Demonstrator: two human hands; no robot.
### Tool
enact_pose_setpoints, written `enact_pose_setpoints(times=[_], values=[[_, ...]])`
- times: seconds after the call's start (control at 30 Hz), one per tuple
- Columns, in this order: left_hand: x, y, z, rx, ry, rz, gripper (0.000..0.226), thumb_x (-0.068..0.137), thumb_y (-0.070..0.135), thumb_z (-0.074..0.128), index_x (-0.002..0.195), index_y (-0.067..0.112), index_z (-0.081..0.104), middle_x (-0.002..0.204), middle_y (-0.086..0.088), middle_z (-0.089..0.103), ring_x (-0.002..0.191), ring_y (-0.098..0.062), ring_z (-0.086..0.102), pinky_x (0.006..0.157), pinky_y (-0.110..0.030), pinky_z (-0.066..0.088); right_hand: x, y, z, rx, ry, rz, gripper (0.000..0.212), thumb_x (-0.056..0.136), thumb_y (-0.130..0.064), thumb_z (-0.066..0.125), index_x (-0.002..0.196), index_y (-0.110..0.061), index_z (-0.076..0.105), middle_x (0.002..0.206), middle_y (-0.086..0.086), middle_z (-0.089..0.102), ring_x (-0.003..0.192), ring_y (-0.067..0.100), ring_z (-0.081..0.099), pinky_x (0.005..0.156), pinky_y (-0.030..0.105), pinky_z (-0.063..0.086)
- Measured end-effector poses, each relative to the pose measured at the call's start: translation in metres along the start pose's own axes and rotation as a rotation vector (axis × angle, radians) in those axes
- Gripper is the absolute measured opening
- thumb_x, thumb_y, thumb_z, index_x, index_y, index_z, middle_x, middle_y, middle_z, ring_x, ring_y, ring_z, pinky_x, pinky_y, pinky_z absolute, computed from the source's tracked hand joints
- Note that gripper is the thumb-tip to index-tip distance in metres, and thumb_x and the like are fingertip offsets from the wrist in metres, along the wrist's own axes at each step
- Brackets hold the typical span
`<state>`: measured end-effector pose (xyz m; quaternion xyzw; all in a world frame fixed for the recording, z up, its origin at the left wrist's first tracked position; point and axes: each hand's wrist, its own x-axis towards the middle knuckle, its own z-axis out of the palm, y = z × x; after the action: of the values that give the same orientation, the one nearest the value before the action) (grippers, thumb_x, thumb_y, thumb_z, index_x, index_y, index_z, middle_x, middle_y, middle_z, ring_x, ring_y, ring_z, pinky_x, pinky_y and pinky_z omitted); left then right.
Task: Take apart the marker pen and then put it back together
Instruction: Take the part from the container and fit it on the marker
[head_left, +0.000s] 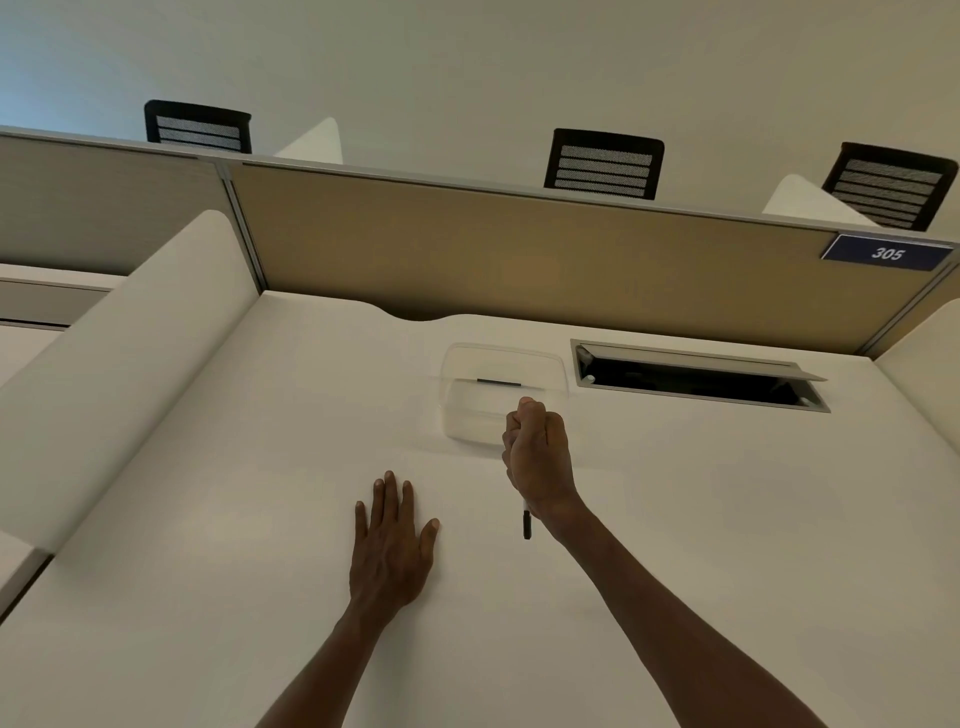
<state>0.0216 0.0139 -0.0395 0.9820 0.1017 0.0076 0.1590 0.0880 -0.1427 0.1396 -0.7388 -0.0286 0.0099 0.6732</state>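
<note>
So the left hand (392, 540) was lying flat, palm down, on the plain white desk top (208, 545), fingers straight and a bit spread, holding nothing. The right hand (535, 452) was curled into a fist, raised just in front of the clear plastic rectangular container (498, 374), which sat near the back of the desk. Only the dark end of the slim black marker pen (527, 525) was visible, poking out from under the right wrist and pointing back toward the person. The fist looked closed round the rest of it, but the grip itself was hidden by the back of the hand, so I couldn't say whether the pen was in one piece or whether the cap was on.

Other stuff around: a grey-framed cable hatch (696, 376) with its flap open, set into the desk just right of the container. A tan fabric divider panel (467, 249) ran along the back, with a small blue "305" plate (888, 253) at its right end. Three black mesh chair backs (602, 163) stuck up behind the panel.
</note>
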Motion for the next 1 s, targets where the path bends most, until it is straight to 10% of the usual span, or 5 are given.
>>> enact_pose_setpoints(times=[1.0], values=[[0.004, 0.000, -0.005, -0.134, -0.068, -0.035, 0.068, 0.101, 0.050, 0.028, 0.154, 0.011, 0.010, 0.164, -0.009, -0.006, 0.151, -0.021, -0.011, 0.122, -0.044, -0.006, 0.012, -0.006, -0.014, 0.437, 0.015, 0.185, 0.052, 0.100, -0.048, 0.033, 0.053, -0.023, 0.032, 0.048, -0.006, 0.025, 0.041, 0.012, 0.017, 0.042, 0.020, 0.017]])
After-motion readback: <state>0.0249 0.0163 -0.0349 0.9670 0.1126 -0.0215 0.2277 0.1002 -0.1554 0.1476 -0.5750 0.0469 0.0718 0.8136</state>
